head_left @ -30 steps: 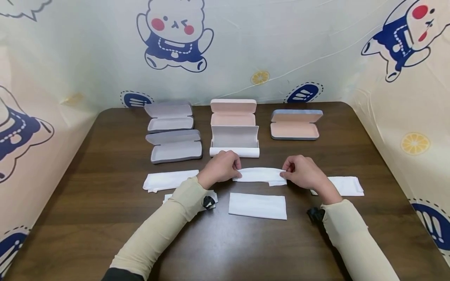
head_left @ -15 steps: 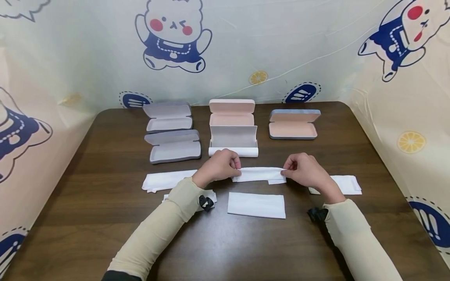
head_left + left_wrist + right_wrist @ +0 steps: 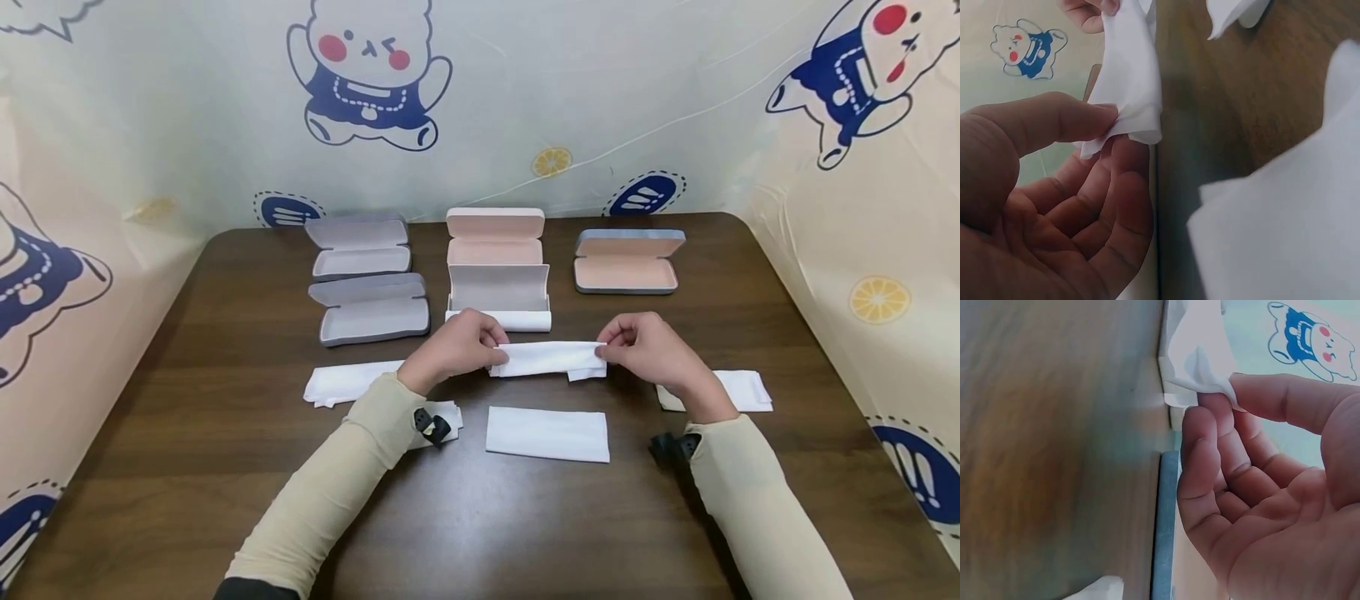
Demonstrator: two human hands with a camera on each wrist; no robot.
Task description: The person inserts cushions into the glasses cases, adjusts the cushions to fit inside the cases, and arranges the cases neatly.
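Note:
A folded white cloth (image 3: 551, 358) is stretched between both hands, just in front of the open white case (image 3: 498, 321) in the middle. The left hand (image 3: 457, 350) pinches its left end between thumb and fingers; the left wrist view shows the cloth (image 3: 1132, 69) gripped at its end. At the other end the right hand (image 3: 648, 354) pinches a corner, and in the right wrist view the cloth (image 3: 1197, 350) hangs from thumb and forefinger. A second folded white cloth (image 3: 547, 433) lies flat on the table nearer the person.
Two open grey cases (image 3: 375, 321) stand at the back left. An open pink-lined case (image 3: 495, 250) is behind the white one, and a blue one (image 3: 626, 275) is at the right. More folded cloths lie left (image 3: 348, 382) and right (image 3: 742, 390), partly behind the arms.
Both hands have raised the pinched cloth off the table and carried it slightly forward toward the white case. The other cloths and the cases stay where they were.

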